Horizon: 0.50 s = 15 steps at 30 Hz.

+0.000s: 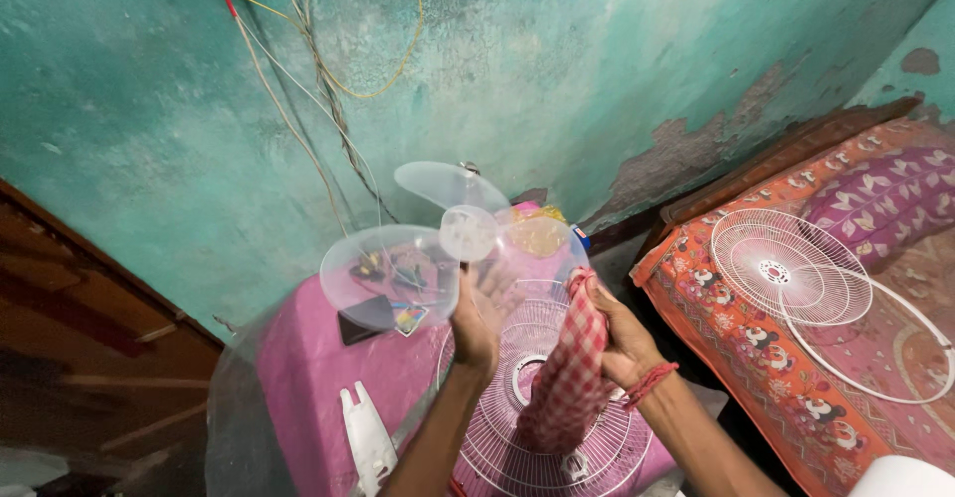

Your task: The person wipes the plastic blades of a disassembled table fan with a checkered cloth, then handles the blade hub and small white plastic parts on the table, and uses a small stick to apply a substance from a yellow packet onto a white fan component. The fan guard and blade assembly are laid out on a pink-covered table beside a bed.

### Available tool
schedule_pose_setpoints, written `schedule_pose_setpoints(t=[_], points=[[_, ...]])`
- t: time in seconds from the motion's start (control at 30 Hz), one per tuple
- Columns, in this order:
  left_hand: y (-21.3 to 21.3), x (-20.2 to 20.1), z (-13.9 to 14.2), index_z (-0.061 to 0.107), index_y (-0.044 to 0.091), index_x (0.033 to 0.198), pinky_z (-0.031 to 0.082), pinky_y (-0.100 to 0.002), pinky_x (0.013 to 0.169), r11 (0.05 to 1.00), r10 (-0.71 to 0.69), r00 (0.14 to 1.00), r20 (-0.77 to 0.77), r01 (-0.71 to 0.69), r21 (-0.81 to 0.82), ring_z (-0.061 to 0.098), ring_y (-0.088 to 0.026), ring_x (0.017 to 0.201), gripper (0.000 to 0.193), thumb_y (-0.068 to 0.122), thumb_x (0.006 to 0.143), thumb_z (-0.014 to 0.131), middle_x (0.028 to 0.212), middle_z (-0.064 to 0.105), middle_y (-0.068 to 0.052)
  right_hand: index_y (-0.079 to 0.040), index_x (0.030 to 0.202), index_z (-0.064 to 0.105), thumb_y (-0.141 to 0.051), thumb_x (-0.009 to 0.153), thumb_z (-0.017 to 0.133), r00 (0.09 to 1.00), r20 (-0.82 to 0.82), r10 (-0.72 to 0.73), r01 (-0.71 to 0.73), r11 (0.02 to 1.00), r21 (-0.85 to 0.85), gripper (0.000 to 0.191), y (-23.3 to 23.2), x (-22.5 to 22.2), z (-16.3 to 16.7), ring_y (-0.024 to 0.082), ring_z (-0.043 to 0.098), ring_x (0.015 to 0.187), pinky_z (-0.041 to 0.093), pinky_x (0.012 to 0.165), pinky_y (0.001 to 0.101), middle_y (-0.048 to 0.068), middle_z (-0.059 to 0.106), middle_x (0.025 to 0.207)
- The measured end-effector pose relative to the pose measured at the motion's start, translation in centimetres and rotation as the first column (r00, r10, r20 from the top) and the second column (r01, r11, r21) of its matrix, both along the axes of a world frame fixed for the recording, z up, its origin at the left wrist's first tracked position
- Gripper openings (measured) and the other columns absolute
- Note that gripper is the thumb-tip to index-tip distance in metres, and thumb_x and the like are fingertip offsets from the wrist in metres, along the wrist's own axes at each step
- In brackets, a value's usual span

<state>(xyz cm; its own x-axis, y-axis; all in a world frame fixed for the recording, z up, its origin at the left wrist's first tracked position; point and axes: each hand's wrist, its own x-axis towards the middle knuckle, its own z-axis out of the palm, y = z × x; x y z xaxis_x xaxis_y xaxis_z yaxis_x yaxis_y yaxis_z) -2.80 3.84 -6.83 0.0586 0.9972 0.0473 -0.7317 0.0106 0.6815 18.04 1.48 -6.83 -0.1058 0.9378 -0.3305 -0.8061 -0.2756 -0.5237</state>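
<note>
clear glossy plastic fan blade (438, 233), checked cloth (569, 373), seemingly wire grille (791, 268)

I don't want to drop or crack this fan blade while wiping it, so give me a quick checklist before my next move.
1. Left hand supports the clear fan blade near its hub: ok.
2. Right hand grips the red checked cloth: ok.
3. Cloth touching the blade: cannot tell.
4. White fan grille lies directly under the hands: ok.
5. Second grille and ring lie apart on the bed: ok.
6. Blade free of cracks: cannot tell.
</note>
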Motion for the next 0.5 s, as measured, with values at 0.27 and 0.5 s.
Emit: schedule_pose_setpoints(t=[0.27,0.5], points=[[0.5,-1.3,2.1,0.028,0.006,0.155,0.054,-0.057,0.101,0.996,-0.047,0.998,-0.029,0.044,-0.074,0.057,-0.046,0.132,0.062,0.041,0.104,0.035,0.153,0.046,-0.027,0.000,0.114,0.077,-0.019,0.097,0.067,0.679,0.717,-0.154,0.045,0.985,0.170,0.028,-2.1,0.6,0.1,0.009,0.067,0.087,0.053,0.080,0.0267,0.004,0.076,0.102],[1.4,-3.0,1.3,0.035,0.000,0.148,0.060,-0.057,0.094,0.996,0.044,0.995,-0.095,-0.051,-0.072,0.054,-0.036,0.138,0.058,0.033,0.101,0.036,0.153,0.042,-0.011,-0.008,0.113,0.077,-0.022,0.095,0.070,0.378,0.756,-0.534,0.118,0.838,0.533,0.024,-1.5,0.0,6.8,0.005,0.068,0.089,0.054,0.080,0.0220,0.000,0.078,0.103]])
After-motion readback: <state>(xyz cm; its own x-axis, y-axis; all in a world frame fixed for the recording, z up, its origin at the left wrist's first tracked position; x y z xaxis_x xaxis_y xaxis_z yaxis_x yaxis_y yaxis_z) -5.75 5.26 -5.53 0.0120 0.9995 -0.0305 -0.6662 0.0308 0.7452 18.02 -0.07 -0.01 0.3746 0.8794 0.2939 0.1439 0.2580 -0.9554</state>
